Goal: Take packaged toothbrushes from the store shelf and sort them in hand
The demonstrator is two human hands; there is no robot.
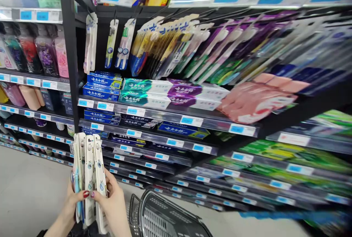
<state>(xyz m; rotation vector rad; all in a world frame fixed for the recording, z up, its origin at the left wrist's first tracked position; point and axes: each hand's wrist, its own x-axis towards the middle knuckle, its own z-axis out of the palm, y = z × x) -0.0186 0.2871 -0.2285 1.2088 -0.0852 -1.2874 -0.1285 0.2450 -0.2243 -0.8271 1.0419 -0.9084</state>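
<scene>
Several packaged toothbrushes (89,171) stand upright side by side between my two hands, low on the left of the head view. My left hand (72,202) grips the pack edges from the left, its thumb across the front. From the right, my right hand (113,196) closes round the same packs, its thumb meeting the left one near the middle. The leftmost pack shows a light blue toothbrush; the others turn their printed white card backs to me. In front, more toothbrush packs (122,43) hang from hooks on the shelf rack.
Toothpaste boxes (145,94) are stacked on the shelf under the hooks, beside pink packets (253,99). A dark shopping basket (165,215) stands on the floor to the right of my hands. Bottles (45,52) fill the shelves at left. Price tags line the shelf edges.
</scene>
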